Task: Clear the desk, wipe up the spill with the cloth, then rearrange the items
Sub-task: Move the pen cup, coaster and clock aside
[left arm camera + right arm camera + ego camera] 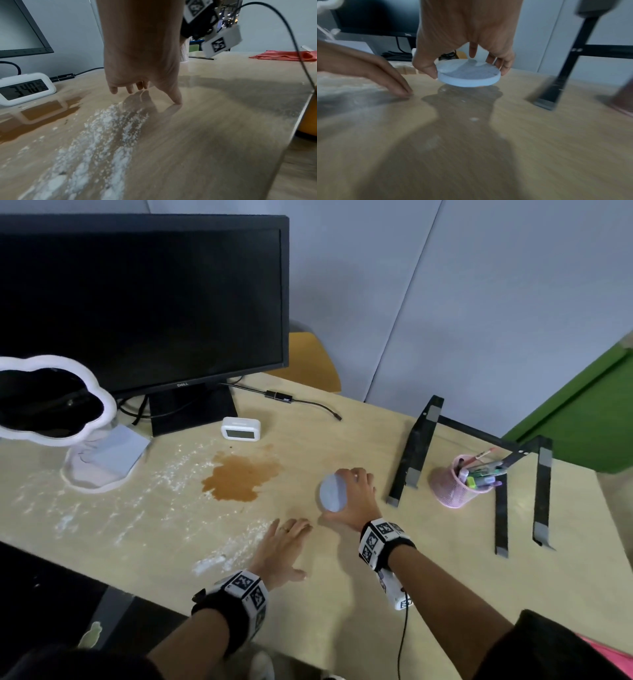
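My right hand (352,494) pinches a pale blue round coaster (333,492) by its rim between thumb and fingers, lifted a little off the desk and tilted; the right wrist view shows the coaster (468,75) above its shadow. My left hand (284,546) lies flat with straight fingers on the desk (445,577), just left of the right wrist; its thumb tip (177,100) touches the wood. A brown liquid spill (239,475) spreads in the desk's middle, with white powder (106,135) streaked around. A red cloth (283,55) lies at the desk's far side in the left wrist view.
A black monitor (137,299) stands at the back left, a white digital clock (240,429) before its stand. A cloud-shaped mirror (51,398) sits at left. A black laptop stand (479,460) and pink pen cup (462,484) are at right. A loose cable (308,402) lies behind.
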Demonstrator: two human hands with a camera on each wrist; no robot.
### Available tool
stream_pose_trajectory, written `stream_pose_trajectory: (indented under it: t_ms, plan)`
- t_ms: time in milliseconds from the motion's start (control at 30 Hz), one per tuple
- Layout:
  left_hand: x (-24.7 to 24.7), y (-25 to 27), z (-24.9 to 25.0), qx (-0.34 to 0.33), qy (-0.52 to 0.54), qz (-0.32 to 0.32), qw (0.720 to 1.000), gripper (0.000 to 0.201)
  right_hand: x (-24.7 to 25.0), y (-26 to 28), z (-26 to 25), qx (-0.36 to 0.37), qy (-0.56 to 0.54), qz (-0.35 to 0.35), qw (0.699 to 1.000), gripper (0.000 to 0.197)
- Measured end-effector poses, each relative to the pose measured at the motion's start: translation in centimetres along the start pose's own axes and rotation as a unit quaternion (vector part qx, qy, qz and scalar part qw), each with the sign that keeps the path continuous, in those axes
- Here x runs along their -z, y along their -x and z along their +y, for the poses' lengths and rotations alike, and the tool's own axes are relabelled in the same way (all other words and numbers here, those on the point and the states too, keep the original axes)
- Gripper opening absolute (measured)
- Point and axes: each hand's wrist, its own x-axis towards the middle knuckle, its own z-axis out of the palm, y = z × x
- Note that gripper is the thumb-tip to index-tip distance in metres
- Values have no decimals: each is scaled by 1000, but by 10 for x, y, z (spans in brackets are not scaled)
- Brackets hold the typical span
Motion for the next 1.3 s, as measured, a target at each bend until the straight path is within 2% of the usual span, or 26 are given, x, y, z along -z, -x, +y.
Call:
stream_pose_trajectory:
  t_ms: [100, 367, 467, 600, 667, 767, 833, 900, 1000, 1067, 1300]
  plan:
    - [6, -12, -3, 14, 7, 8, 1000, 87, 20, 20, 37, -30, -10, 16, 999, 93]
    - [12, -39, 1, 59, 35, -43, 997, 84, 65, 68, 124, -152, 57, 44, 986, 94]
    - [10, -38, 2, 66, 36, -30, 997, 83, 69, 74, 141, -205, 47, 75, 975, 93]
    - [11, -38, 0, 63, 33, -22, 997, 78, 64, 74, 144, -257, 81, 37, 962, 85]
    - [12, -40, -4, 59, 44, -20, 997, 71, 59, 74, 139, -236, 107, 56, 964, 79]
    - [20, -46, -19, 68, 58, 20, 996, 60, 49, 67, 129, -134, 101, 93, 981, 60]
    - [30, -52, -38, 101, 43, 59, 992, 59, 40, 59, 119, -76, 77, 84, 991, 53]
    - [45, -58, -62, 145, 12, 86, 986, 62, 31, 52, 106, -41, 60, 57, 996, 58]
    - [70, -67, -99, 205, -31, 118, 971, 65, 16, 46, 94, -19, 48, 22, 998, 67]
    - [83, -74, -123, 231, -47, 126, 964, 66, 6, 47, 92, 0, 47, 22, 999, 67]
    - [97, -107, -173, 238, -77, 87, 964, 73, -12, 49, 102, 27, 43, 66, 997, 60]
